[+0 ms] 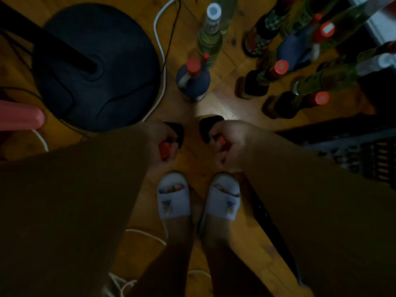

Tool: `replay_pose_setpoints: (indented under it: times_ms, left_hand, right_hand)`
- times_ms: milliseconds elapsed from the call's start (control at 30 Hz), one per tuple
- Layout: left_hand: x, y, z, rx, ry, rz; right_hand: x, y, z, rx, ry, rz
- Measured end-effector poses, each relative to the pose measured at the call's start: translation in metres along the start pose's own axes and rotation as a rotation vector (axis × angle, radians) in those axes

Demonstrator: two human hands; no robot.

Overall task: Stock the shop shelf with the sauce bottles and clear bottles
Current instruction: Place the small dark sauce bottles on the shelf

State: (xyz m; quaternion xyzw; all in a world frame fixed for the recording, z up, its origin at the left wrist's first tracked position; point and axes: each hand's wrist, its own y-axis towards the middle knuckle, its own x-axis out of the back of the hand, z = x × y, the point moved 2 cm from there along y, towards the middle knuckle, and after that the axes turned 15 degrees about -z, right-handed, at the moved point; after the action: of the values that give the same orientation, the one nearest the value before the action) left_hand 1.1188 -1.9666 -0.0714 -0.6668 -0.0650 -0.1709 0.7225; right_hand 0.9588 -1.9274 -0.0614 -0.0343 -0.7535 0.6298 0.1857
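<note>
1. Looking straight down: the left hand [159, 139] is curled round the red-capped neck of a dark sauce bottle [177, 130], fingers wrapped just under the cap.
2. The right hand [230, 142] does the same on a second dark sauce bottle [209, 127], red cap poking out between the fingers. Both grips are narrow, closed on the necks.
3. Both bottles hang or stand near the wooden floor [216, 103], just ahead of the person's white slippers [173, 198]; whether their bases touch the boards I cannot tell.
4. More stock waits ahead: a blue-bodied jug with a red cap [192, 82], a tall clear bottle with a white cap [211, 35], and a cluster of dark red-capped bottles [263, 80] to the right, all upright on the floor.
5. No shelf in view from here, so these two have some way to travel, I reckon.
6. Handling: they look like full bottles, probably glass, so likely heavy and breakable. A neck hold is fine for lifting, but a smooth neck could slip; a hand under the base would be safer for setting down.
7. Watch out: a black round stand base [94, 67] and a trailing white cable [159, 39] lie to the left, underfoot risks with both hands loaded.
</note>
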Motion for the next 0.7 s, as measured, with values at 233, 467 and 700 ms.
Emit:
replay_pose_setpoints:
  times_ms: [233,467,700]
  left_hand:
    - [0.057,-0.155,0.081,-0.226,0.193,-0.066]
    - [0.104,-0.334,0.124,-0.759,0.573,-0.054]
    - [0.103,-0.494,0.164,-1.242,0.842,-0.031]
  right_hand:
    - [0.063,-0.154,-0.088,0.139,0.031,0.053]
    - [0.165,-0.315,-0.181,0.356,0.238,0.007]
    - [0.257,-0.433,-0.292,0.538,0.737,0.082]
